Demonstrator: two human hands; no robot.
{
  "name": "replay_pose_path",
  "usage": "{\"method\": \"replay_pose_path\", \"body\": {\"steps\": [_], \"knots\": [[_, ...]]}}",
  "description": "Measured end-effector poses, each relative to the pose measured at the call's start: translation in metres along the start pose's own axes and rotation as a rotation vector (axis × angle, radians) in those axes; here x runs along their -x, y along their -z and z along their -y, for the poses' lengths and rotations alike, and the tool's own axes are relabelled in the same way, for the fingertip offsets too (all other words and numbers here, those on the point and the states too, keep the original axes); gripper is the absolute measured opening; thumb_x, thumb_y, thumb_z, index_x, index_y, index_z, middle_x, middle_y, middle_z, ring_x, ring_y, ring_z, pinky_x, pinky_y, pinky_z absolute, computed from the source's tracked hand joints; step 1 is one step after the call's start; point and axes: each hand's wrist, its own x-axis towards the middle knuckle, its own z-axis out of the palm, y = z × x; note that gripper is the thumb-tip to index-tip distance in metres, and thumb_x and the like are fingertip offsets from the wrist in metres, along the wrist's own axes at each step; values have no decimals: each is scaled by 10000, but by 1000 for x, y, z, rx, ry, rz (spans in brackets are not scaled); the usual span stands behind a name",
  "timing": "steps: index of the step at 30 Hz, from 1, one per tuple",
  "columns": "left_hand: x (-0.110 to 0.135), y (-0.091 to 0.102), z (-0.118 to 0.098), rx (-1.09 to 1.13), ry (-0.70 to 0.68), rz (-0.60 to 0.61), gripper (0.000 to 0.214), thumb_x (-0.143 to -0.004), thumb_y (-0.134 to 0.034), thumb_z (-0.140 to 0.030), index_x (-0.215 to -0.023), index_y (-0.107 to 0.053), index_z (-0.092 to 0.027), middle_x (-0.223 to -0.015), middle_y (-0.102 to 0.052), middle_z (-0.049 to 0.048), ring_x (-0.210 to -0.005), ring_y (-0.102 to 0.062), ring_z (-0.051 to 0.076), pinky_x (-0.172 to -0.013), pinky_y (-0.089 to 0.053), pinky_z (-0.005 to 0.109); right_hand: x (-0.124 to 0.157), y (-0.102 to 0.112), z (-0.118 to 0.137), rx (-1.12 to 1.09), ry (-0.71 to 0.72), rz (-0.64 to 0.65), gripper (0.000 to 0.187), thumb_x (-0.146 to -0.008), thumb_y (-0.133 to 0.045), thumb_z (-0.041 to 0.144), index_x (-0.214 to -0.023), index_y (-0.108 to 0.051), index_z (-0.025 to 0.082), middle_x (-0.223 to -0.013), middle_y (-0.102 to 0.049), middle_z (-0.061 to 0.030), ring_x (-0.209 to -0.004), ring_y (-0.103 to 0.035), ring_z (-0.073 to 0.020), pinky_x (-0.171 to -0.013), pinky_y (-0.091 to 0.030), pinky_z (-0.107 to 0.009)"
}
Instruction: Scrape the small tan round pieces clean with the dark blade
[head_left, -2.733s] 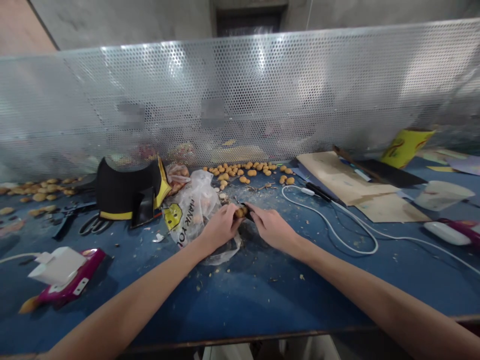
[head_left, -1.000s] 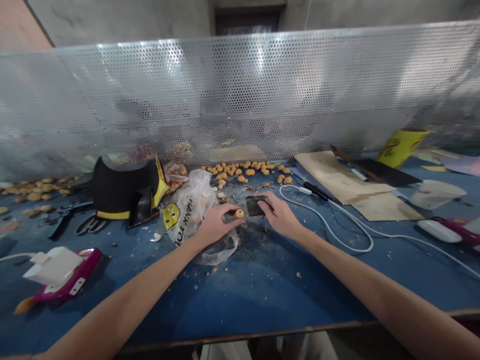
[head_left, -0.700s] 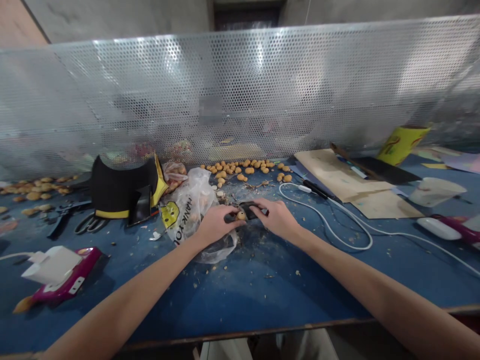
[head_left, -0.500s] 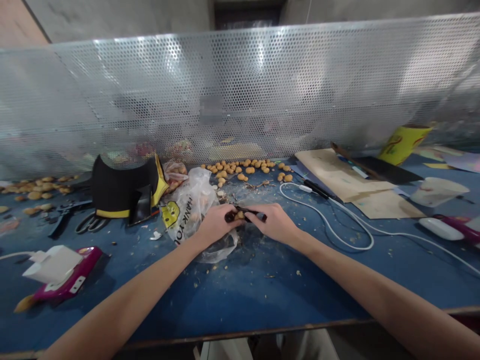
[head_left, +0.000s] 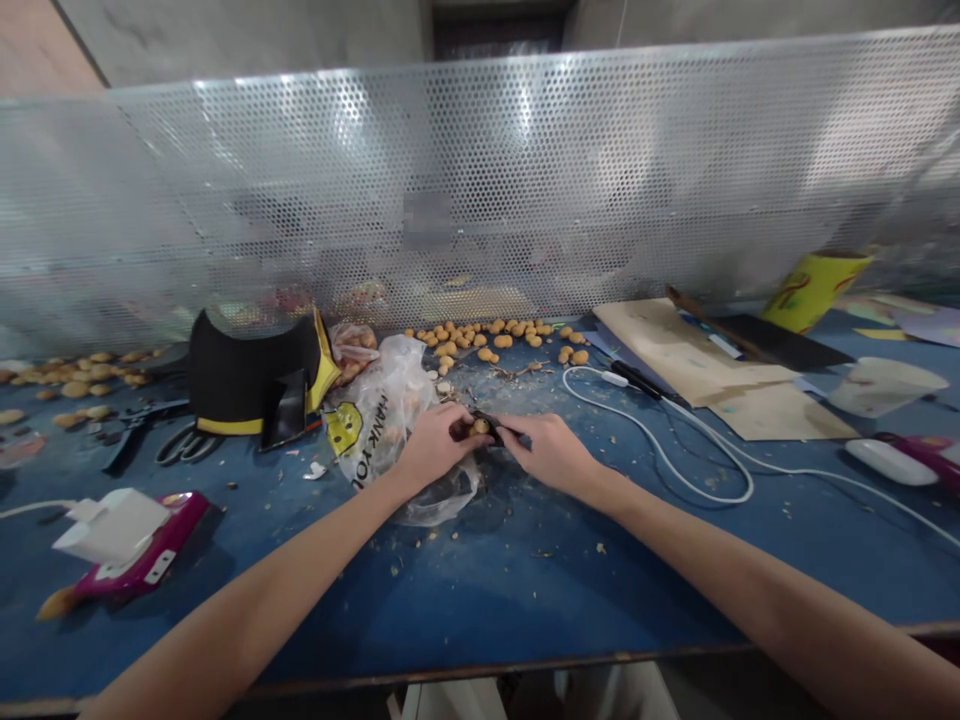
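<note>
My left hand [head_left: 433,445] pinches a small tan nut-like piece [head_left: 481,427] at the middle of the blue table [head_left: 525,570]. My right hand [head_left: 551,450] is closed on a small dark blade-like tool [head_left: 487,421], which presses against that piece. Both hands meet just right of a clear plastic bag [head_left: 382,420] printed with a yellow smiley. A pile of the same tan pieces [head_left: 495,340] lies beyond the hands, near the perforated metal screen [head_left: 480,190].
A black and yellow cap [head_left: 255,380] and scissors [head_left: 161,440] lie at left, with more tan pieces [head_left: 67,375]. A white charger on a pink device [head_left: 120,545] sits near left. A white cable [head_left: 675,450], cardboard sheets [head_left: 705,370], a yellow cup [head_left: 814,290] and a white cup [head_left: 885,385] are at right.
A second ago my right hand held the dark tool lifted away from the piece; it has come back down and left against the piece in my left hand.
</note>
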Motion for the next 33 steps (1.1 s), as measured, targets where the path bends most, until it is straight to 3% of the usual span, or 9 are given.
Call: {"method": "replay_pose_path", "body": {"steps": [4, 15, 21, 27, 33], "knots": [[0, 1, -1, -23, -25, -8, 283, -802, -714, -412, -744, -560, -181, -765, -573, -1, -704, -540, 150, -643, -431, 270, 1, -6, -1, 23, 69, -10, 373, -951, -458, 197, -1282, -628, 237, -1153, -721, -54, -973, -709, -234, -820, -549, -332], [1, 2, -2, -65, -54, -45, 257, -785, -742, -336, -756, -538, -184, -801, -544, 3, -750, -530, 165, -679, -425, 281, 1, -5, -1, 3, 59, -26, 367, -951, -477, 220, -1286, -623, 256, -1186, -706, -39, -1002, -706, -239, -859, -559, -355], [0, 4, -1, 0, 9, -48, 236, -807, -716, -349, -790, -555, -177, -791, -558, -2, -722, -546, 155, -658, -440, 269, 1, -5, -1, 32, 59, -39, 354, -961, -471, 252, -1275, -630, 216, -1160, -717, -55, -970, -714, -258, -821, -564, -367], [1, 4, -2, -83, -77, -55, 186, -803, -722, -275, -789, -562, -182, -844, -565, 11, -789, -563, 168, -718, -451, 282, 1, -5, 2, 26, 64, -47, 354, -958, -459, 228, -1268, -632, 221, -1160, -718, -53, -959, -715, -235, -819, -557, -333], [0, 6, -3, -16, -40, -93, 179, -809, -723, -300, -790, -590, -182, -795, -588, 1, -748, -569, 156, -683, -449, 265, 1, -4, 3, 81, 74, -87, 319, -952, -473, 239, -1201, -666, 192, -1044, -755, -56, -848, -726, -217, -743, -550, -294]]}}
